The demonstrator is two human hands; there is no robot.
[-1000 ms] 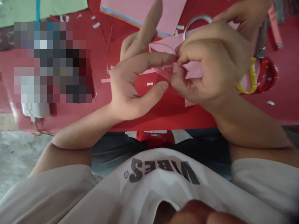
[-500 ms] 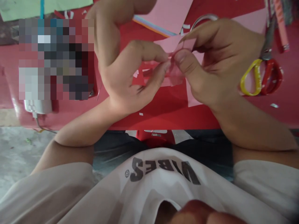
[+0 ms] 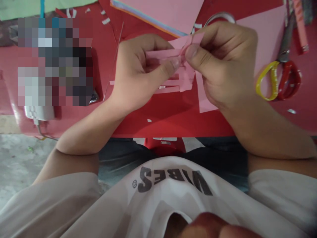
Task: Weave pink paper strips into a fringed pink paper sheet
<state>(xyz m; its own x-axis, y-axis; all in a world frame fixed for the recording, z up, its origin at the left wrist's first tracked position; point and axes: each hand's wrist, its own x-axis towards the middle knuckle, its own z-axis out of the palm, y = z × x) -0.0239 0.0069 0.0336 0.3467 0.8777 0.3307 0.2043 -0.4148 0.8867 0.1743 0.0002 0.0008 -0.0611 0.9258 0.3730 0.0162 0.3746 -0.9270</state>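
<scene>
In front of me, above the red tabletop, a piece of pink paper cut into narrow strips (image 3: 186,76) is held between my two hands. My left hand (image 3: 135,74) is closed, its thumb pressing a strip against the curled fingers. From the other side my right hand (image 3: 226,67) pinches the paper's upper part between thumb and forefinger. Both thumb tips nearly meet where the strips join. Some strips hang below my left thumb, and part of the paper is hidden behind the fingers. A larger pink sheet (image 3: 266,36) lies behind and under my right hand.
Scissors with yellow and red handles (image 3: 267,81) lie at the right, near a pink stick-like tool (image 3: 300,28). A roll of tape (image 3: 221,16) and a stack of coloured paper (image 3: 160,11) lie beyond my hands. At left are a white adapter (image 3: 41,112), a blurred-out area and a green sheet (image 3: 42,7).
My left hand has come down and its raised fingers have curled in around the strips. More strips show now. My right hand keeps its pinch almost in place.
</scene>
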